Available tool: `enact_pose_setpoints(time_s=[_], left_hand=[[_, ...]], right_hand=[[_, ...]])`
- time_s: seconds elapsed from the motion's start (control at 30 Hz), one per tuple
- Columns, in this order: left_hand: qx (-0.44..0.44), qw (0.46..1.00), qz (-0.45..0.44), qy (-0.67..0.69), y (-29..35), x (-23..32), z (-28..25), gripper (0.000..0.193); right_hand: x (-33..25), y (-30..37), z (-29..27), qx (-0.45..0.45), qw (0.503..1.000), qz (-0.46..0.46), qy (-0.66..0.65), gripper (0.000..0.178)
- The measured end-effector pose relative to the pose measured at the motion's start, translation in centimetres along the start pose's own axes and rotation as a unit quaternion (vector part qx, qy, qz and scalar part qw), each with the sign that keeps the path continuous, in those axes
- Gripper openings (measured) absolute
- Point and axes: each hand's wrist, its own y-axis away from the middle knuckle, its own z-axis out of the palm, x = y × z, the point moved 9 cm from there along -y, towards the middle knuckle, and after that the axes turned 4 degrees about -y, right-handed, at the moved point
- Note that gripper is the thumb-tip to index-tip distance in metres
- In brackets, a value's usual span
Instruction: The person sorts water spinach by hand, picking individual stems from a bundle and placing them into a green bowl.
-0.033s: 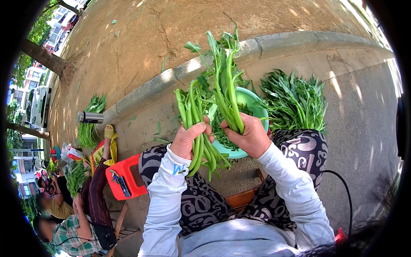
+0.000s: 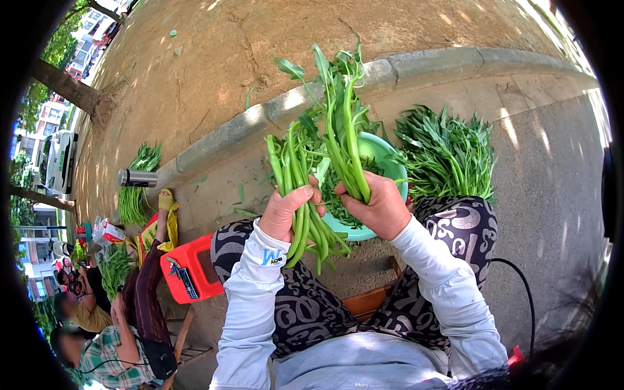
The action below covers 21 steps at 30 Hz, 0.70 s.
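My left hand (image 2: 286,211) grips a bundle of long green vegetable stalks (image 2: 296,175), their cut ends hanging below my fist. My right hand (image 2: 380,208) holds a second, leafier bunch of green stalks (image 2: 341,110) upright, right beside the first bundle. Both hands are above a green plastic basin (image 2: 383,153) that holds trimmed leaves. I sit with knees in black-and-white patterned trousers (image 2: 455,227) on either side, white sleeves on both arms.
A pile of leafy greens (image 2: 445,153) lies on the pavement to the right of the basin. A concrete kerb (image 2: 260,117) runs behind, bare earth beyond. At left are a red plastic stool (image 2: 188,270), a metal flask (image 2: 136,177), more greens (image 2: 133,195) and another seated person (image 2: 117,344).
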Motion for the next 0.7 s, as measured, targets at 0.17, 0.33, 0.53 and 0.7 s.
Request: enact_pose_setpoints(time_s=[0.17,0.33,0.53,0.7], left_hand=[[0.005,1.000,-0.004,-0.006,0.0,0.0,0.1,0.035],[0.008,1.000,-0.006,-0.009,0.1,0.0,0.4,0.035],[-0.009,1.000,0.003,0.008,0.0,0.0,0.3,0.034],[0.003,1.000,0.000,-0.005,-0.2,-0.3,0.0,0.035]], right_hand=[[1.7,0.3,0.1,0.013,0.994,0.073,-0.081,0.011],[3.1,0.5,0.3,0.011,0.947,0.182,-0.266,0.009],[3.1,0.1,-1.9,0.090,0.928,0.179,-0.312,0.010],[2.4,0.2,-0.9,0.045,0.941,0.144,-0.304,0.020]])
